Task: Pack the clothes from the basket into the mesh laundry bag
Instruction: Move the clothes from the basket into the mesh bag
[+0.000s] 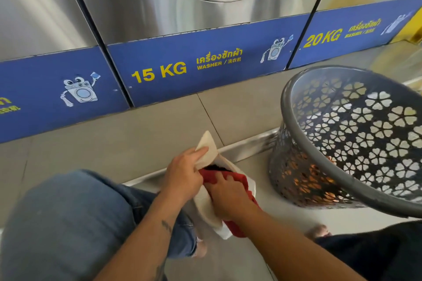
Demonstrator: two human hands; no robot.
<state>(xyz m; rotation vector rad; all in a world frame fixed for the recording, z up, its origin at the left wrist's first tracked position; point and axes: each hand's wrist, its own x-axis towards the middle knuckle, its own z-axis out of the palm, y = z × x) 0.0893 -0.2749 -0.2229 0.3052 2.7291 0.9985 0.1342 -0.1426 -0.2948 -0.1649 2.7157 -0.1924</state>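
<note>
A white mesh laundry bag [206, 146] stands on the floor between my knees, its mouth open. My left hand [182, 173] pinches the bag's upper rim and holds it open. My right hand [228, 194] presses a red garment [238, 179] down into the bag's mouth; part of the red cloth hangs out at the lower right. Something dark shows inside the bag. The grey plastic basket [319, 166], with flower-shaped holes, tilts to the right of the bag; orange cloth shows through its lower wall.
Steel washers with a blue band [205, 70] marked 15 KG and 20 KG line the wall ahead. A metal floor strip [246, 146] runs under the bag. My knee in blue jeans [68, 223] fills the lower left, dark fabric [376, 253] the lower right.
</note>
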